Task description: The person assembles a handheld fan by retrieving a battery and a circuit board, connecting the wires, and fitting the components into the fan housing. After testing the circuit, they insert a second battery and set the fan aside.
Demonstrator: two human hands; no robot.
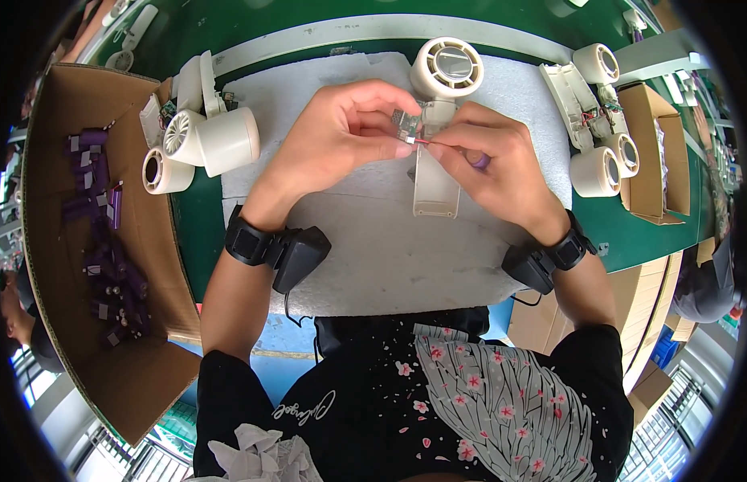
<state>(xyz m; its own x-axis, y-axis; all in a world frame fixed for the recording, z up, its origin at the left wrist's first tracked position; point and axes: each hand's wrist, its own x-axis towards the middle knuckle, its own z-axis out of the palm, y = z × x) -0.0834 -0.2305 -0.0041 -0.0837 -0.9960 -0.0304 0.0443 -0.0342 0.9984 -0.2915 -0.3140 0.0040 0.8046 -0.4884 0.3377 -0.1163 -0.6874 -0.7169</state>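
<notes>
Between the fingertips of my left hand (337, 132) is a small green circuit board (405, 122) with a white connector (410, 140) at its lower edge. My right hand (498, 153) pinches a thin red wire (423, 141) right at that connector; whether its plug is fully seated is too small to tell. A purple battery cell (477, 159) shows partly under the right fingers, mostly hidden. Beneath both hands lies a cream handheld fan (435, 193), its round grilled head (446, 67) pointing away from me and its handle shell toward me. My hands cover the handle's middle.
A grey foam mat (357, 265) covers the green bench. At left stands a cardboard box (148, 265) of purple battery cells; cream fan units (221, 140) sit beside it. More opened fan units (594, 120) and a smaller cardboard box (659, 153) are at right.
</notes>
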